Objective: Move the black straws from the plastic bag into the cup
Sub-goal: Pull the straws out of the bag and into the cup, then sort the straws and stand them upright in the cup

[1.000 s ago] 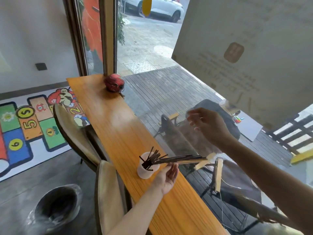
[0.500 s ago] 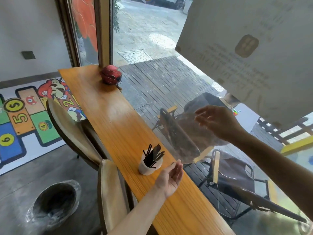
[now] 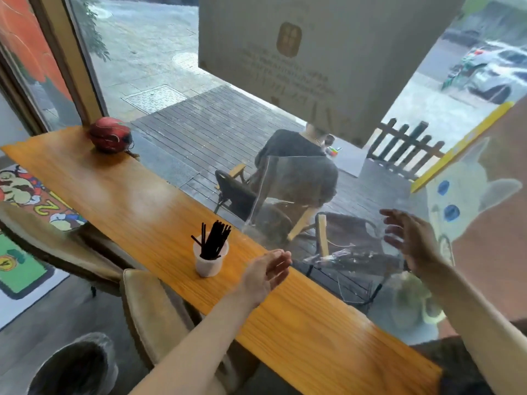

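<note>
Item 1: cup (image 3: 210, 259), white, upright on the wooden counter (image 3: 119, 201), near its window-side edge. Contents: black straws (image 3: 214, 240), a loose bundle standing in the cup and fanning toward 12 and 1 o'clock, tips well above the rim.

Item 2: plastic bag (image 3: 281, 201), clear, upright and unsupported by either hand, at 1 o'clock from the cup, its lower corner close to the counter's window edge. No straws can be made out inside it; its outline is faint against the glass, so whether the corner touches the counter cannot be told.

Item 3: left hand (image 3: 266, 270), at 3 o'clock from the cup, just beside it and apart from it. Palm turned up and inward, fingers straight and close together, holding nothing.

Item 4: right hand (image 3: 410, 240), at 3 o'clock from the bag and well apart from it, raised in front of the window glass. Fingers spread and extended toward 9 o'clock, holding nothing.

Item 5: red helmet (image 3: 109, 134), at the far end of the counter, 11 o'clock from the cup.

Item 6: 2 tan chairs, the near one (image 3: 148, 306) at 7 o'clock from the cup.

Item 7: lined bin (image 3: 77, 366) on the floor, 7 o'clock, lower left corner.
</note>
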